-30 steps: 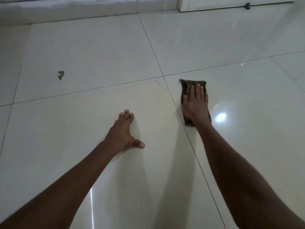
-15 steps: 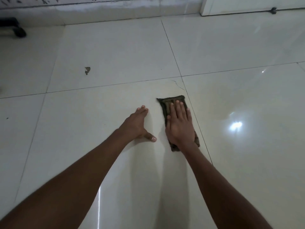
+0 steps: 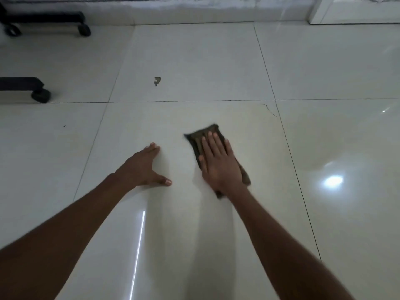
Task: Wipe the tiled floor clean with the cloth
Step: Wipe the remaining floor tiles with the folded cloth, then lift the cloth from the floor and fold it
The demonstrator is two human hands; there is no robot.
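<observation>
A dark folded cloth [image 3: 198, 137] lies flat on the glossy cream tiled floor [image 3: 194, 61]. My right hand [image 3: 219, 165] presses on it with straight, spread fingers and covers most of it; only its far end and right edge show. My left hand [image 3: 144, 167] rests flat on the same tile to the left, thumb stretched out toward the cloth, holding nothing. A small brownish spot [image 3: 157, 81] marks the tile further ahead.
Black furniture legs on castors [image 3: 41, 95] stand at the far left, with another wheeled bar [image 3: 84, 29] by the back wall. A white door frame [image 3: 316, 9] is at the top right. A thin crack [image 3: 269, 110] runs near a grout corner.
My right hand has slid the cloth leftward, off the grout line and onto the tile where my left hand rests. The view has shifted, bringing the black castors into sight.
</observation>
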